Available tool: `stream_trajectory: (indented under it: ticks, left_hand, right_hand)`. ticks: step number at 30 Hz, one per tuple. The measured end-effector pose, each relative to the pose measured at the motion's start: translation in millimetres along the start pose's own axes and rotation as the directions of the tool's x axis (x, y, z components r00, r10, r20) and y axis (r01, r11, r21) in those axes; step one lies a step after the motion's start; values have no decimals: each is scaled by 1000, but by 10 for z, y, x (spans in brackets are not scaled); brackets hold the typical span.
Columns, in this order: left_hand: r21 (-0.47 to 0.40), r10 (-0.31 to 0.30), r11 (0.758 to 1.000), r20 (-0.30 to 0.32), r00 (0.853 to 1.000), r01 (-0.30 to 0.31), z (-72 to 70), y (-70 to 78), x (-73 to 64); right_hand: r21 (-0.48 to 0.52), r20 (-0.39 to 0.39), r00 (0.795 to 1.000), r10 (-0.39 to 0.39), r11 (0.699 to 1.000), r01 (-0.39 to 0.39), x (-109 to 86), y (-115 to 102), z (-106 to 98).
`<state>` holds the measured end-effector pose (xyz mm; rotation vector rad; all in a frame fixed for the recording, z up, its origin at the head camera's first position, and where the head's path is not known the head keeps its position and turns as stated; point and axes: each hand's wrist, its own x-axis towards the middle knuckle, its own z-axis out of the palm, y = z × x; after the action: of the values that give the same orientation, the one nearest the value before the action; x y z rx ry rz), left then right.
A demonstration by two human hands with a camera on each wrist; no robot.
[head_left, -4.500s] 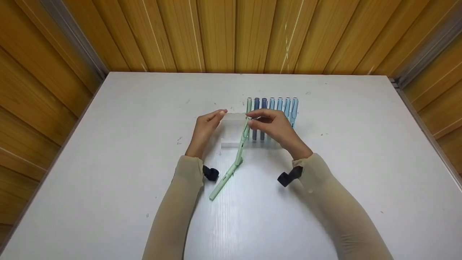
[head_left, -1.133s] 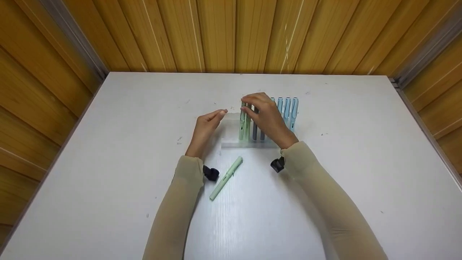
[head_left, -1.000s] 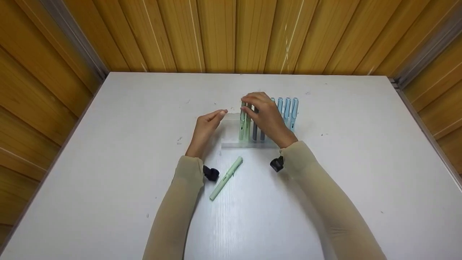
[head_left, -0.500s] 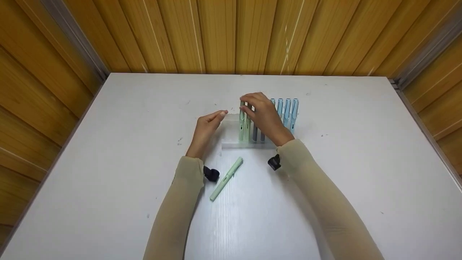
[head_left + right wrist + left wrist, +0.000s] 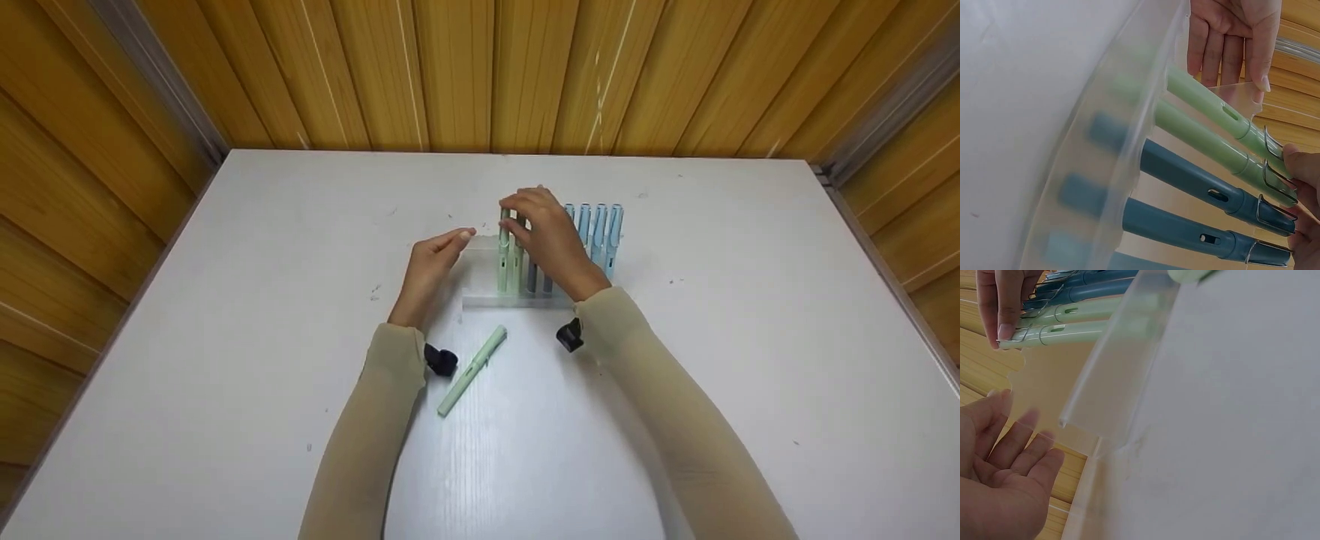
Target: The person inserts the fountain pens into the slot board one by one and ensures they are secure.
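Observation:
My right hand [image 5: 551, 238] pinches the capped top of a light green pen [image 5: 502, 268], which stands upright at the left end of a row in a clear pen stand [image 5: 478, 302]. Close beside it is a second green pen [image 5: 1202, 138]. Two dark blue pens [image 5: 1185, 171] come after that, partly behind the hand in the head view. My left hand [image 5: 429, 264] holds the stand's left edge between thumb and fingers; in the left wrist view several fingers lie behind the clear panel. Another green pen [image 5: 472, 371] lies slanted on the table before the stand.
Several light blue pens [image 5: 600, 225] fill the right end of the row. The white table [image 5: 247, 315] reaches back to wood-patterned panels [image 5: 450, 75]. A black wrist camera [image 5: 441, 361] sits on the left sleeve, near the loose pen.
Since the earliest frame, my right hand has brought the tilted green pen upright into the stand, left of the other green one. Over the last second little has moved; the left hand keeps its place.

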<state>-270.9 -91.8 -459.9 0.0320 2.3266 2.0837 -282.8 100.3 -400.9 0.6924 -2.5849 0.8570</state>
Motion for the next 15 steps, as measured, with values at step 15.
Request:
stream_trajectory:
  ticks: [15]
  left_hand:
    - [19,-1,1000,-5,1000,1,6,3,17]
  right_hand:
    - [25,-87,992,-93,995,95,-162,-35,-17]
